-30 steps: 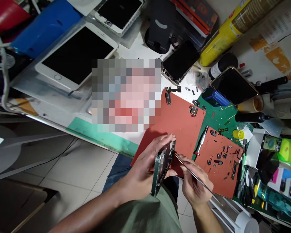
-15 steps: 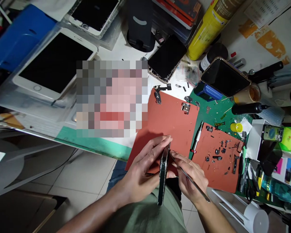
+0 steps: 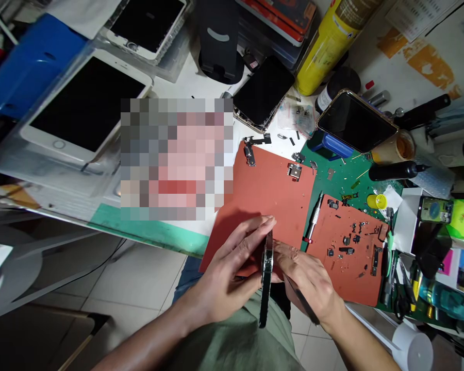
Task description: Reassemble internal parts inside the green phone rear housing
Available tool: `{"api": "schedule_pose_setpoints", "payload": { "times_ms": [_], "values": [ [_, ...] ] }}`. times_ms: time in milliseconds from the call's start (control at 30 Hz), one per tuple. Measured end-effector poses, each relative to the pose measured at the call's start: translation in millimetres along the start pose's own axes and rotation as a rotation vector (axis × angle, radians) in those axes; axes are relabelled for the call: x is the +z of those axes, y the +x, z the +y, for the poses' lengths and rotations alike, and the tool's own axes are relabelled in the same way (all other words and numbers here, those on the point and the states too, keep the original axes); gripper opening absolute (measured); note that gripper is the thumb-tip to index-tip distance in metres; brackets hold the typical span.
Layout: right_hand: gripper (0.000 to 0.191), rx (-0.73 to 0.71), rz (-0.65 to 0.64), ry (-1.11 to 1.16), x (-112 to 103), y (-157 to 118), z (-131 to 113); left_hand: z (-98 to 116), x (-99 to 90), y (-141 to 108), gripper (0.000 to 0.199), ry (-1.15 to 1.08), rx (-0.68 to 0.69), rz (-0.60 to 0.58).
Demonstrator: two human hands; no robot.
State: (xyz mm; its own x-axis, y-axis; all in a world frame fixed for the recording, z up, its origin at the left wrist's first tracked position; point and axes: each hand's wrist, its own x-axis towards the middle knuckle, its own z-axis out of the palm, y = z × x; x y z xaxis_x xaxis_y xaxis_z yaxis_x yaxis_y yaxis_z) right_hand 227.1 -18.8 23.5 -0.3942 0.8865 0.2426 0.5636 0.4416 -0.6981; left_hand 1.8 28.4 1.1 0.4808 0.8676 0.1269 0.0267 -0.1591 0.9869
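Observation:
A dark, slim phone stands nearly edge-on above my lap, so its faces are mostly hidden. My left hand grips it, fingers along its upper part and thumb lower on its side. Against the phone's other side is my right hand, closed around a slim dark metal tool. The tool's rear end sticks out below the palm; its tip is hidden, and I cannot tell whether it is tweezers or a pry tool. Beneath and beyond the hands lies a reddish-brown mat.
A screwdriver lies between this mat and a second reddish mat with several small phone parts. Farther back are a black-screened phone, a propped phone and a yellow can. A white phone lies left, beside a blurred-out patch.
My right hand has turned and moved up against the phone, and the tool has swung steeper, with less of it showing. The phone has shifted slightly right in view.

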Motion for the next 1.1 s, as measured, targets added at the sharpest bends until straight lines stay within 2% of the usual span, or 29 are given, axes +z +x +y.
{"api": "schedule_pose_setpoints", "payload": {
  "times_ms": [100,267,367,500,733,800,833,967,1033,1100],
  "values": [
    [0.057,0.028,0.029,0.002,0.8,1.4,1.5,-0.3,-0.5,0.1,0.094,-0.009,-0.038,-0.002],
    [0.063,0.093,0.140,0.064,7.1,-2.0,5.2,-0.3,-0.8,0.2,0.095,-0.022,-0.056,0.006],
    [0.060,0.148,0.196,0.082,8.3,-1.6,4.6,-0.4,-0.3,0.5,0.096,-0.011,-0.058,0.012],
    [0.054,0.176,0.195,0.105,6.7,1.5,3.1,0.2,-0.5,2.2,0.097,0.006,-0.041,0.021],
    [0.056,0.125,0.196,0.147,4.3,5.5,2.2,0.1,0.2,2.0,0.095,0.017,-0.042,0.011],
    [0.048,0.208,0.258,0.172,6.5,5.1,-0.4,-2.3,0.1,0.7,0.094,-0.010,-0.080,0.036],
    [0.040,0.290,0.329,0.210,8.7,5.0,-2.3,-3.6,-0.4,0.2,0.092,-0.026,-0.102,0.061],
    [0.004,0.689,0.720,0.659,24.9,8.8,-12.9,-6.0,-4.0,-1.6,0.083,-0.121,-0.211,0.212],
    [0.009,0.799,0.823,0.894,34.7,13.3,-19.3,-6.1,-4.8,-2.5,0.079,-0.246,-0.227,0.290],
    [0.013,0.853,0.871,1.038,42.7,18.6,-25.7,-6.4,-4.1,-3.6,0.074,-0.403,-0.201,0.333]
  ]
}}
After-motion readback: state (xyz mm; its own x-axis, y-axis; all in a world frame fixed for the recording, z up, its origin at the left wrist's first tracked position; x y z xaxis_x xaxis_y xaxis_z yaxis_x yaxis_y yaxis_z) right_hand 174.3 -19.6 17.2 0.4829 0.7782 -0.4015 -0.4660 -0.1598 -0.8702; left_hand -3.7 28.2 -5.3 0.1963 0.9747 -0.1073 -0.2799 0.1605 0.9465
